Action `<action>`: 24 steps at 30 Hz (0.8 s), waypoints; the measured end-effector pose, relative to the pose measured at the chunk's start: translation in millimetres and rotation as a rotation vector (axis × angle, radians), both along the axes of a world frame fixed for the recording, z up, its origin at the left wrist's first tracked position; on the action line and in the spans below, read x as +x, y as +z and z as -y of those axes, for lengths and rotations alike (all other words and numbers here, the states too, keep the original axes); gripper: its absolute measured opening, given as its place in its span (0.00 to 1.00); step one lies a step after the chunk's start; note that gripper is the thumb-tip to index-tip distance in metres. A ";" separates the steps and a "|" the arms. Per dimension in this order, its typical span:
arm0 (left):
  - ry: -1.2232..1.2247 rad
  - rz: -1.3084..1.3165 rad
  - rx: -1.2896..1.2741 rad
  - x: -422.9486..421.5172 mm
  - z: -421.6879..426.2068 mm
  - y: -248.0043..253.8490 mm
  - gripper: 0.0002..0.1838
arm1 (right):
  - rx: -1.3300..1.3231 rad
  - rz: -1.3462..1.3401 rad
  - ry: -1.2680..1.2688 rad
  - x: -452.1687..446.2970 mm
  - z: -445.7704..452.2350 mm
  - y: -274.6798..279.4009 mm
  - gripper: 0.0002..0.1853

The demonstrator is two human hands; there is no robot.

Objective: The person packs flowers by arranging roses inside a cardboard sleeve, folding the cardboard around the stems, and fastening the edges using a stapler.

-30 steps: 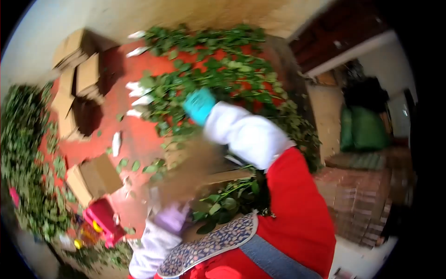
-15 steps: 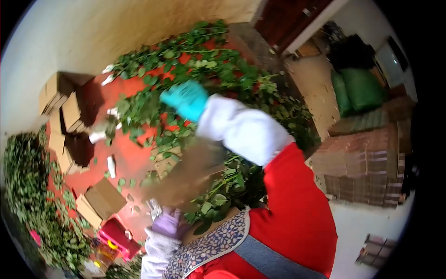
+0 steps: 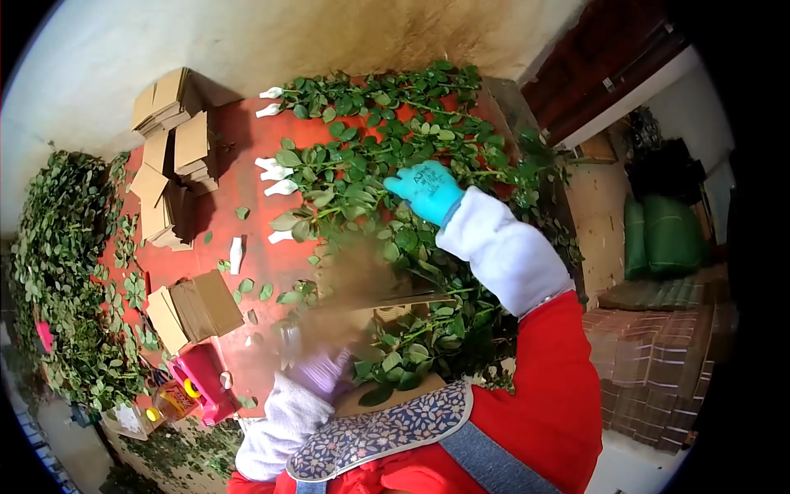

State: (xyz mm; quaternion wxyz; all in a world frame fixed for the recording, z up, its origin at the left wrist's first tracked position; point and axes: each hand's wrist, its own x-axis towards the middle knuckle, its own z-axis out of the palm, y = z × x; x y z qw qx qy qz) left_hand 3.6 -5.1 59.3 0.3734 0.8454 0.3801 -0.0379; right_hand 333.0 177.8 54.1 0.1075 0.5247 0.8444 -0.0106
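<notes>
My right hand (image 3: 426,191), in a teal glove, reaches out over the rows of leafy rose stems. Its fingers are closed on a rose stem (image 3: 485,175) that lies among the others. White sleeves (image 3: 281,188) cover the heads at the left ends of these stems. Low in the view is my left hand (image 3: 321,375), in a purple glove, near a pale thing that I cannot make out. A brown smear hides its fingers. Close to my apron, more rose stems (image 3: 415,350) lie beside cardboard (image 3: 387,314).
Folded cardboard stacks (image 3: 169,216) stand on the red table (image 3: 218,276). Another cardboard piece (image 3: 206,306) lies near a pink container (image 3: 206,387). Heaped greenery (image 3: 62,272) lines the left edge. Flat cartons (image 3: 650,362) and green sacks (image 3: 671,230) are at the right.
The view has shifted, so the table sits further right and shows more of its left side. My right hand, blurred before, now has its fingers closed at a stem. My left hand stays low.
</notes>
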 end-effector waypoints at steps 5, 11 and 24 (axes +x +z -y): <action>-0.068 0.061 0.153 -3.3 1.1 -4.8 0.28 | 0.240 -0.111 -0.072 -10.7 -124.2 -10.5 0.09; -0.057 -0.073 0.088 -2.8 5.4 -7.9 0.30 | 0.078 0.179 -0.193 -51.9 -171.3 -36.5 0.16; -0.100 -0.058 0.057 -3.9 3.8 -14.8 0.38 | -0.183 0.021 -0.109 -24.9 -102.9 -112.0 0.19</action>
